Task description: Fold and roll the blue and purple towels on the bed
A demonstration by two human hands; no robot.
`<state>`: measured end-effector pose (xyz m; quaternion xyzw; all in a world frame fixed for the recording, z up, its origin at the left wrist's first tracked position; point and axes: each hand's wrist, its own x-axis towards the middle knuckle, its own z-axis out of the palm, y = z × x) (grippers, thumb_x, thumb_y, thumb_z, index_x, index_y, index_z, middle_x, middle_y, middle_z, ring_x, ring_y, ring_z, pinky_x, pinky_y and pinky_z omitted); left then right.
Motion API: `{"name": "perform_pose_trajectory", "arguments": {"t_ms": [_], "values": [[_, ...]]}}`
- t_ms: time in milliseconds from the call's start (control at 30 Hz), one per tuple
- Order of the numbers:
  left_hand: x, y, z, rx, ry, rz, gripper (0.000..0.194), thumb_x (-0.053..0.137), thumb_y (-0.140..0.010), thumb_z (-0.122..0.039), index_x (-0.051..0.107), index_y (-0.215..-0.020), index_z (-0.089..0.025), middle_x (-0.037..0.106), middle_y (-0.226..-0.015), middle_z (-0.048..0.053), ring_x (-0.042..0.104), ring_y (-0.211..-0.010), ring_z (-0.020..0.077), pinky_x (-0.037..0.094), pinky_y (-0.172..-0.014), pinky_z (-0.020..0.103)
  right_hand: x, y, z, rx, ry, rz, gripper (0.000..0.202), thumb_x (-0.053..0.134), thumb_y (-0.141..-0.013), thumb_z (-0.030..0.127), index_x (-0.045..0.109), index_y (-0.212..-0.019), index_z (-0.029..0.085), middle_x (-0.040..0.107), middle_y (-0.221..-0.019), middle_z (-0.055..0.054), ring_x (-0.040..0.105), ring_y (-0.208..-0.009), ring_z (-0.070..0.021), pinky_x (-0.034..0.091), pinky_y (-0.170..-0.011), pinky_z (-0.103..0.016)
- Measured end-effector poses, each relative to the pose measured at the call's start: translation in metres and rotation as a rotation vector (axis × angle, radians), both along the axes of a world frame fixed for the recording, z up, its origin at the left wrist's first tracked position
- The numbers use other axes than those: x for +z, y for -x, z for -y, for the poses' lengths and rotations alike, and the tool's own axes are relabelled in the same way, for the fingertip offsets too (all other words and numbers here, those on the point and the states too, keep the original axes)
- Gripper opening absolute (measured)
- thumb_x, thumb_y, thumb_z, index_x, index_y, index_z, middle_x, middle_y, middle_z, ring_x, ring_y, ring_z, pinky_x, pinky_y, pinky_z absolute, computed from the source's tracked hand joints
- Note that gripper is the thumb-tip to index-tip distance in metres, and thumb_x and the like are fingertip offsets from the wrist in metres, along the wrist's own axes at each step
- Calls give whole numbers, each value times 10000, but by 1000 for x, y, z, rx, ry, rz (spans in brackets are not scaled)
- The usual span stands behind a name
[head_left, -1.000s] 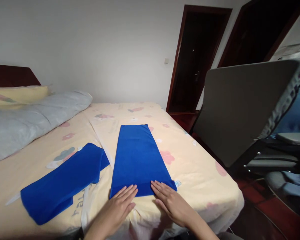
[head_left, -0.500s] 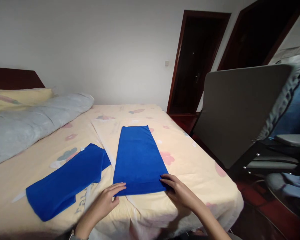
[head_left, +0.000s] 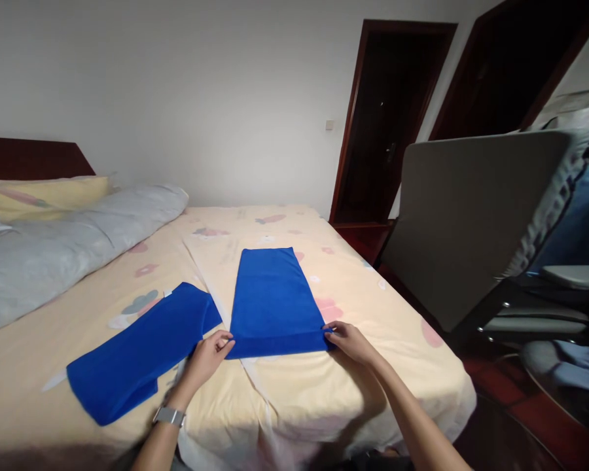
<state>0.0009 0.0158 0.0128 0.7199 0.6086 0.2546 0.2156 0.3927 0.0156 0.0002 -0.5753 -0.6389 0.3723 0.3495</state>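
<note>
A blue cloth (head_left: 277, 294), like a towel, lies flat on the bed, with a band along its near edge folded over. My left hand (head_left: 210, 356) pinches the near left corner between thumb and fingers. On the opposite side, my right hand (head_left: 351, 341) pinches the near right corner in the same way. Left of it rests a second blue cloth (head_left: 137, 353), loosely folded and set at a slant, with a small white tag at its far edge. My left wrist wears a metal watch band (head_left: 169, 417).
The bed (head_left: 397, 353) has a pale patterned sheet. A long grey bolster or rolled quilt (head_left: 88, 229) and a yellow pillow (head_left: 53, 196) lie at the left. Right of the bed stands a grey folded panel on a frame (head_left: 466, 222). A dark door (head_left: 380, 124) is behind.
The cloth's near edge has been turned over away from me, making the cloth shorter. Both hands have moved slightly forward and now pinch the corners instead of lying on them.
</note>
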Motion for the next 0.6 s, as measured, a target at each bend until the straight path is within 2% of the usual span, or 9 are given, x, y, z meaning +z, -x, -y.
{"name": "perform_pose_trajectory", "arguments": {"t_ms": [100,200,333,467,600], "values": [[3,-2,-1,51,39,-28,367,516,-850,-540,653,-947,-213,699,-700,9,673,-723,200,445,-672,247,-2,1,-4,-46,-22,84,300,589,-789,360,708,-989,172,748,-952,-81,694,-878,-251,517,-766,-316],[3,-4,5,168,96,-79,402,476,-857,-592,663,-860,-236,740,-728,38,712,-776,237,422,-639,252,-4,1,-1,-151,-54,167,345,606,-797,378,702,-1057,173,745,-1014,-104,692,-944,-270,508,-807,-328],[2,-7,4,243,149,-133,456,466,-828,-654,654,-741,-248,713,-648,26,708,-742,257,375,-594,253,-8,-1,0,-224,39,97,354,643,-779,380,697,-1062,174,749,-1017,-111,700,-967,-269,520,-806,-307],[0,-10,-5,234,158,-153,474,478,-798,-663,540,-602,-237,614,-542,-6,667,-637,236,323,-553,255,-17,0,-7,-215,135,-30,317,674,-758,364,657,-1021,187,748,-889,-81,712,-838,-242,529,-699,-292],[-9,-9,-8,244,125,-119,407,479,-799,-635,511,-691,-244,654,-640,-12,683,-726,232,375,-602,256,-26,4,-11,-205,132,-90,310,687,-747,356,588,-1004,215,700,-740,-8,675,-703,-196,487,-622,-269]]}}
